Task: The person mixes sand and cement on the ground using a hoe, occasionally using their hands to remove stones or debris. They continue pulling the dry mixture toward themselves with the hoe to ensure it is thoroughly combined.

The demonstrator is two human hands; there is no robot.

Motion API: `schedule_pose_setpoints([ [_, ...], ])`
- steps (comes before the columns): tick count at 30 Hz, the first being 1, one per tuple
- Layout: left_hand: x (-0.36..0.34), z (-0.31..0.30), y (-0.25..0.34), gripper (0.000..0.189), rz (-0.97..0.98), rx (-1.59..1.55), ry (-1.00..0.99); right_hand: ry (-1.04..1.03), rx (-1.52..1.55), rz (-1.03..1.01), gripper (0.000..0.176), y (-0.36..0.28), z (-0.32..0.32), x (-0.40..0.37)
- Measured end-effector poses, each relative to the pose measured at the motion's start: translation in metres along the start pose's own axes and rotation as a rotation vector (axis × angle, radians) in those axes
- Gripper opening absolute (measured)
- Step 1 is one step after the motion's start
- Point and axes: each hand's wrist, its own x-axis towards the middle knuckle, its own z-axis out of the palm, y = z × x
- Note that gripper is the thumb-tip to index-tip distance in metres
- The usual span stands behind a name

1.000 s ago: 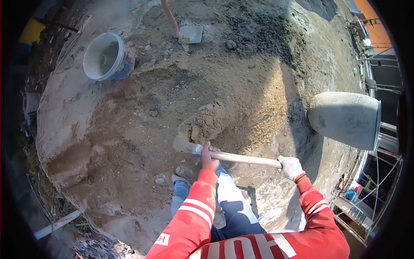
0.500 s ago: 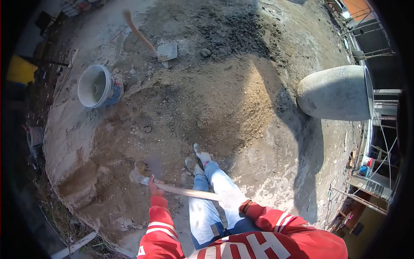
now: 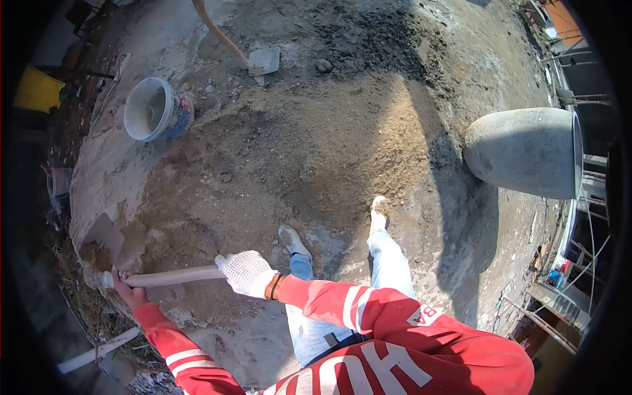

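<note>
A shovel stretches across the left of the head view, its pale wooden handle point(image 3: 179, 276) running nearly level from my right hand toward the left edge of the dirt. Low on the handle, close to the blade socket, my bare left hand point(image 3: 129, 288) is wrapped around it. In a white knitted glove, my right hand point(image 3: 249, 272) grips the handle's near end. The grey shovel blade point(image 3: 105, 236) lies over the brown sand beyond my left hand. A heap of sandy gravel point(image 3: 342, 145) spreads in front of my feet.
A white bucket point(image 3: 149, 109) stands on the ground at the upper left. Beyond it lies a second tool with a flat square blade point(image 3: 264, 61) and wooden handle. A large grey drum point(image 3: 520, 152) sits at the right. A pale pole point(image 3: 99, 350) lies at the lower left.
Both hands have swung left with the shovel, carrying the blade toward the left edge of the dirt. My feet have moved apart, the right one farther right.
</note>
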Motion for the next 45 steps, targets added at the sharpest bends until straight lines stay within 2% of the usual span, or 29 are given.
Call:
schedule_pose_setpoints([
  [1,-0.009,0.022,-0.008,0.022,0.061,0.008,0.008,0.047,-0.01,-0.025,0.022,0.009,-0.009,0.003],
  [2,-0.018,0.039,-0.026,0.022,-0.006,-0.023,0.0,0.083,-0.029,-0.034,0.021,0.024,-0.021,0.002],
  [4,-0.033,0.076,-0.092,0.025,0.009,-0.031,-0.06,0.175,-0.054,-0.043,0.02,0.068,-0.042,-0.006],
  [5,-0.054,0.103,-0.135,0.027,-0.028,-0.048,-0.036,0.154,-0.096,-0.009,0.02,0.093,-0.062,-0.018],
  [7,-0.096,0.157,-0.245,0.029,-0.061,-0.016,0.04,0.152,-0.158,0.101,0.018,0.164,-0.093,-0.056],
  [9,-0.148,0.203,-0.379,0.025,-0.267,0.081,0.064,-0.004,-0.129,0.39,0.018,0.238,-0.143,-0.119],
  [10,-0.165,0.211,-0.464,0.024,-0.399,0.122,0.007,-0.005,-0.175,0.482,0.017,0.282,-0.155,-0.162],
  [11,-0.196,0.225,-0.549,0.023,-0.636,0.095,0.041,-0.045,-0.208,0.626,0.018,0.314,-0.174,-0.21],
  [12,-0.246,0.244,-0.629,0.021,-0.76,0.194,0.053,-0.004,-0.177,0.774,0.02,0.351,-0.182,-0.261],
  [13,-0.295,0.272,-0.671,0.018,-0.674,0.453,0.121,-0.019,-0.182,0.816,0.024,0.374,-0.209,-0.298],
  [14,-0.323,0.289,-0.692,0.019,-0.636,0.525,0.114,0.031,-0.196,0.788,0.027,0.412,-0.21,-0.333],
  [17,-0.381,0.3,-0.699,0.024,-0.571,0.644,0.058,-0.203,-0.029,0.97,0.026,0.433,-0.227,-0.381],
  [19,-0.416,0.304,-0.697,0.024,-0.623,0.625,0.069,-0.16,-0.107,0.879,0.024,0.444,-0.212,-0.429],
  [23,-0.513,0.329,-0.683,0.019,-0.723,0.573,0.051,-0.1,-0.15,0.985,0.028,0.42,-0.267,-0.487],
  [25,-0.544,0.329,-0.681,0.034,-0.81,0.515,-0.101,-0.076,-0.164,1.014,0.028,0.418,-0.288,-0.503],
  [27,-0.57,0.345,-0.674,0.044,-0.726,0.503,-0.092,-0.046,-0.176,1.069,0.027,0.41,-0.3,-0.501],
  [29,-0.575,0.386,-0.64,0.021,-0.571,0.467,-0.133,0.257,-0.037,0.949,0.029,0.406,-0.311,-0.48],
  [31,-0.556,0.444,-0.56,0.023,-0.595,0.203,-0.472,0.392,-0.148,0.696,0.029,0.404,-0.316,-0.434],
  [34,-0.494,0.504,-0.492,0.019,-0.265,0.162,-0.707,0.496,-0.012,0.563,0.031,0.377,-0.322,-0.325],
  [35,-0.469,0.518,-0.476,0.02,-0.156,0.164,-0.779,0.478,0.012,0.583,0.029,0.369,-0.317,-0.289],
  [37,-0.418,0.528,-0.473,0.021,-0.037,0.21,-0.839,0.493,0.094,0.57,0.028,0.358,-0.297,-0.227],
  [39,-0.381,0.509,-0.502,0.022,-0.034,0.353,-0.784,0.481,0.183,0.628,0.029,0.362,-0.263,-0.18],
  [41,-0.349,0.46,-0.556,0.022,-0.015,0.573,-0.677,0.41,0.268,0.726,0.029,0.374,-0.206,-0.17],
  [43,-0.327,0.384,-0.621,0.019,-0.165,0.814,-0.628,0.374,0.257,0.852,0.032,0.39,-0.112,-0.202],
  [44,-0.322,0.336,-0.659,0.023,-0.257,1.041,-0.573,0.392,0.218,0.892,0.028,0.397,-0.063,-0.23],
  [45,-0.291,0.262,-0.74,0.034,-0.256,1.251,-0.579,0.41,0.179,0.92,0.025,0.395,-0.028,-0.252],
])
